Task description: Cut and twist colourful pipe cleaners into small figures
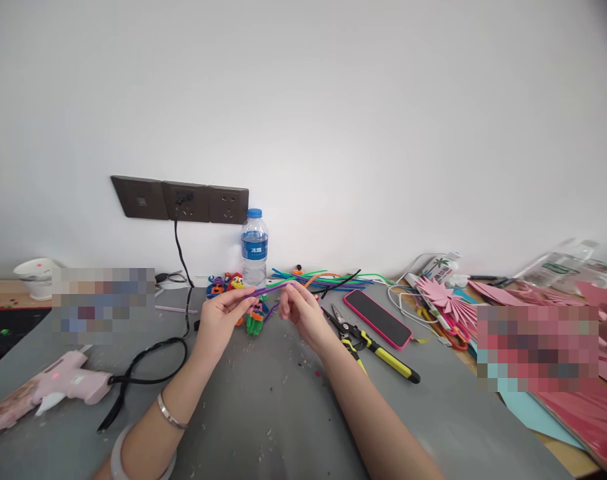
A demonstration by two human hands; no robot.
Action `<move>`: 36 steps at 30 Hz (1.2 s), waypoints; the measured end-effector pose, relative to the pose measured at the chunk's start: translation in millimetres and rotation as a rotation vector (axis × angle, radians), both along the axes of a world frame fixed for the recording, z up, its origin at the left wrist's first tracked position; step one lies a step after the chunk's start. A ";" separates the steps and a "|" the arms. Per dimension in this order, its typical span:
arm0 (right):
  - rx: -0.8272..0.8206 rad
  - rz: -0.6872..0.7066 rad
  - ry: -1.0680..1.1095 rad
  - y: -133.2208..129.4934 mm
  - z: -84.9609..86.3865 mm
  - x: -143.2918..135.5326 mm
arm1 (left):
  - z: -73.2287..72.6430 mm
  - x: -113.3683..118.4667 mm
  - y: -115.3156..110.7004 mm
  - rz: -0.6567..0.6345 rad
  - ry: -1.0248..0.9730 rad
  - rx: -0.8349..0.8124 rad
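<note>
One purple strand (272, 289) is pinched by both the left hand (224, 313) and the right hand (304, 312), running between them above the gray table (283, 420). Behind stands a water bottle (254, 248); near the right hand lie yellow-handled pliers (391, 360) and a pink-edged phone (378, 319).

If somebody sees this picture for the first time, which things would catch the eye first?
Probably the left hand and right hand, just below the picture's middle, holding a thin purple strand between them. Next might come the pink glue gun on the grey table at lower left, and the blue-capped bottle standing near the wall, beyond the hands.
</note>
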State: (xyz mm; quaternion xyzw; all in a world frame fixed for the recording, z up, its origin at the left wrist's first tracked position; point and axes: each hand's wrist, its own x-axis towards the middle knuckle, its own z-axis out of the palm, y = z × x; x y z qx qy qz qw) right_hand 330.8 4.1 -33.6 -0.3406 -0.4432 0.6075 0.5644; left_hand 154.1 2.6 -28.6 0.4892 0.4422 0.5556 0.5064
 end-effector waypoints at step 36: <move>0.099 -0.419 -0.040 10.8 -9.8 7.4 | 2.2 -11.8 6.0 0.468 -0.059 0.161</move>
